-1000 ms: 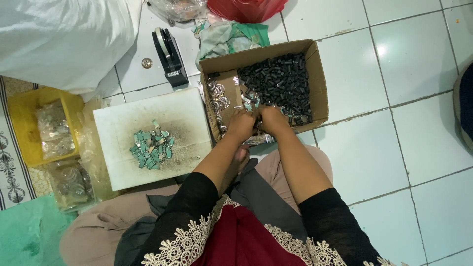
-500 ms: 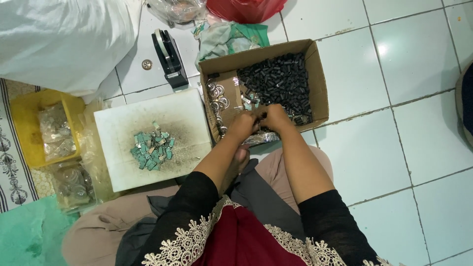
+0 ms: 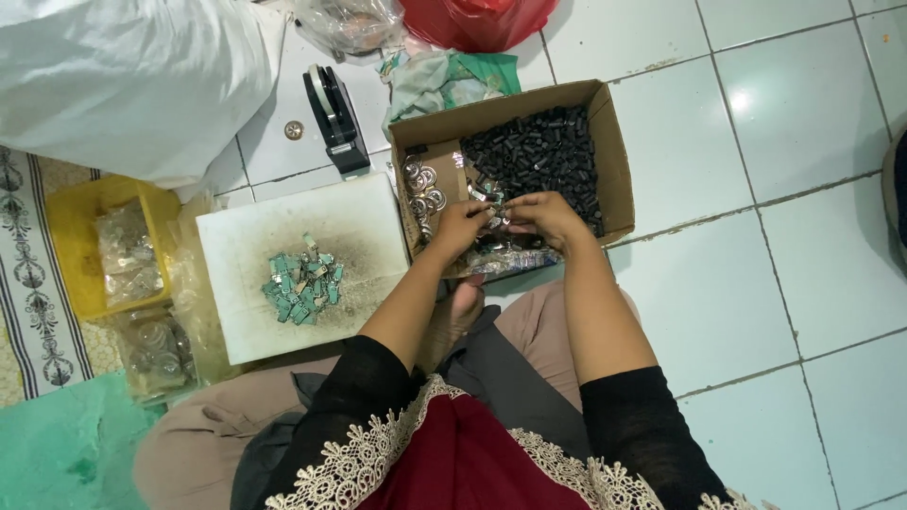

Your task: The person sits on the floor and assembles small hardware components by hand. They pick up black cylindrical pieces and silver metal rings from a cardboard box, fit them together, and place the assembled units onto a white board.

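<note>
My left hand (image 3: 456, 227) and my right hand (image 3: 540, 213) meet over the near side of an open cardboard box (image 3: 614, 161). Between their fingertips they pinch small shiny metal parts (image 3: 491, 219); which hand holds which piece I cannot tell. The box holds a heap of small black cylinders (image 3: 539, 156) on the right and round silver rings (image 3: 422, 189) on the left. A white board (image 3: 283, 227) left of the box carries a pile of small green-and-silver pieces (image 3: 302, 283).
A black tape dispenser (image 3: 334, 118) stands beyond the board. A yellow tub (image 3: 71, 208) with clear bags sits far left, a white sack (image 3: 123, 76) above it, a red bag (image 3: 477, 19) and crumpled plastic at the top. White tiled floor lies to the right.
Both hands stay together at the box's near edge; the fingers shift slightly around the small metal parts. Nothing else has moved.
</note>
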